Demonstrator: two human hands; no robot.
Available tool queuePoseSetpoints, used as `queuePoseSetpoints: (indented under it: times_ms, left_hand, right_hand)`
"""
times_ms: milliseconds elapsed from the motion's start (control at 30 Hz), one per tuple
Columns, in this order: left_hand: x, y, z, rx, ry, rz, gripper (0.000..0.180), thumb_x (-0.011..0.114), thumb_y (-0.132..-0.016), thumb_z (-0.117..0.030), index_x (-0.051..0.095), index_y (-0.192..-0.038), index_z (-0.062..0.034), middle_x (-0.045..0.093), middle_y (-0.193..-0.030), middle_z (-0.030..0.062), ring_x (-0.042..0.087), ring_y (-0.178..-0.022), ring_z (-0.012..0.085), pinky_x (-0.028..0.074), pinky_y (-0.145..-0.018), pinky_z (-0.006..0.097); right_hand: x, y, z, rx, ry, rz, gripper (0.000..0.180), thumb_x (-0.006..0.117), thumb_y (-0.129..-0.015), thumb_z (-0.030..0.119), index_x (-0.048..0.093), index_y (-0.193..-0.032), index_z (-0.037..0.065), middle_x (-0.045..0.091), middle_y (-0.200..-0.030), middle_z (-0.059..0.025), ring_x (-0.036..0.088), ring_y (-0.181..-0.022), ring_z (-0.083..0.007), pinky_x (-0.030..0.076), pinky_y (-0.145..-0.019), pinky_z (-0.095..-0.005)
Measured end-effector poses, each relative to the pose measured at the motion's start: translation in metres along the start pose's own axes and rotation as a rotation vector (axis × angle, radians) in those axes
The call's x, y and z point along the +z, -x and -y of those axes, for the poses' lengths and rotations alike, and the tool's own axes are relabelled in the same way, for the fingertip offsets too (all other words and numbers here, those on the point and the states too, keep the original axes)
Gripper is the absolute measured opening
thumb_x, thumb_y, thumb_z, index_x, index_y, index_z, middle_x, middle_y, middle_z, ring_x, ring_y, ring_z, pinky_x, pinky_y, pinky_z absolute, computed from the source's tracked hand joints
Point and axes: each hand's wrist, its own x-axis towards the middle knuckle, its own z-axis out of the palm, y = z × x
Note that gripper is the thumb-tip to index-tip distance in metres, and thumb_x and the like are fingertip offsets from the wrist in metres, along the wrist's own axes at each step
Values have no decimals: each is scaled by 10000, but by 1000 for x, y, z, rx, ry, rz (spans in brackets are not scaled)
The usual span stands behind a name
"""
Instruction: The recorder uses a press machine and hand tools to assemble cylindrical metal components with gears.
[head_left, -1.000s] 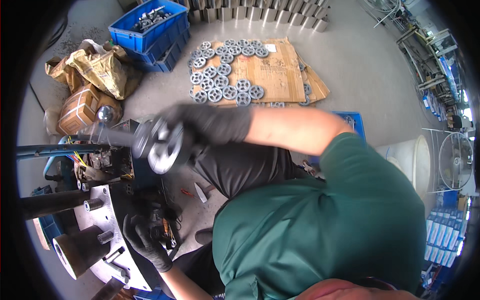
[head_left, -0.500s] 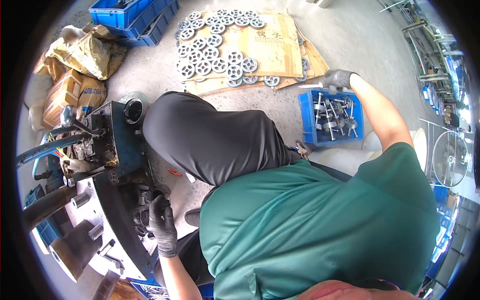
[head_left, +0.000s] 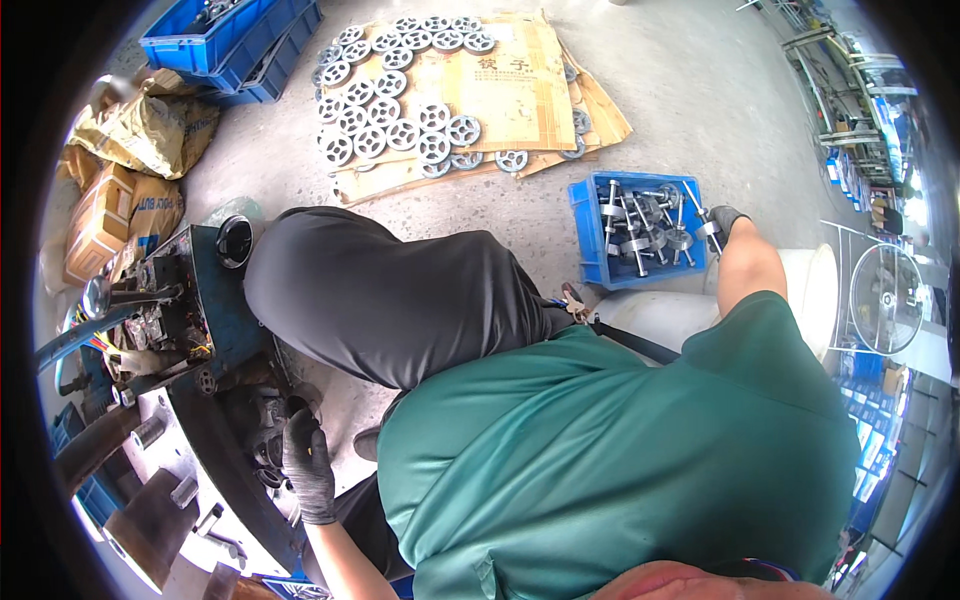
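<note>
My right hand [head_left: 728, 220], in a dark glove, is closed at the right rim of a blue bin [head_left: 588, 262]. It grips a metal shaft with a round collar [head_left: 708, 230], tilted over the bin's edge. Several similar shafts with thick discs [head_left: 655, 228] lie jumbled in the bin. On the left, my gloved left hand [head_left: 307, 462] is beside the dark fixture [head_left: 262, 435] of a machine. Its fingers are curled, and whatever they may hold is hidden against the dark parts.
Several spoked metal wheels [head_left: 383, 110] lie on flattened cardboard [head_left: 540, 95] ahead. Blue crates [head_left: 240, 85] are stacked at far left, near sacks [head_left: 170, 130] and a carton [head_left: 100, 225]. A white cylindrical container [head_left: 800, 285] lies beside the bin. Machine rods [head_left: 150, 525] jut out at left.
My right hand has come from beyond the bin's far right corner down to its right side, bringing the shaft. My left hand stays at the machine. The whole view has shifted slightly.
</note>
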Motion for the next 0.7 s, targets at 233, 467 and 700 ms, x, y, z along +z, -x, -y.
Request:
queuePoseSetpoints:
  times_ms: [233,467,700]
  left_hand:
    - [14,-9,27,-60,35,36,376,563,-991,12,572,-1366,18,659,-1271,142,637,-1187,250,476,-1062,366]
    - [2,-14,14,-64,16,7,390,580,-984,16,571,-1375,12,667,-1266,147,637,-1193,242,494,-1045,366]
    - [-24,-16,-33,12,173,-269,360,612,-964,47,605,-1322,3,682,-1216,121,669,-1110,206,519,-978,331]
  right_hand:
    - [-74,-127,-50,-78,174,-423,416,577,-930,384,745,-1059,26,705,-971,-236,679,-749,-358,543,-728,-526]
    - [-50,-106,17,-218,306,-614,564,587,-909,465,717,-1257,42,649,-1355,-255,640,-1248,-376,483,-1063,-464]
    - [8,-95,133,-1022,41,-650,424,642,-904,363,737,-1151,32,747,-1113,-203,701,-1039,-357,533,-947,-445]
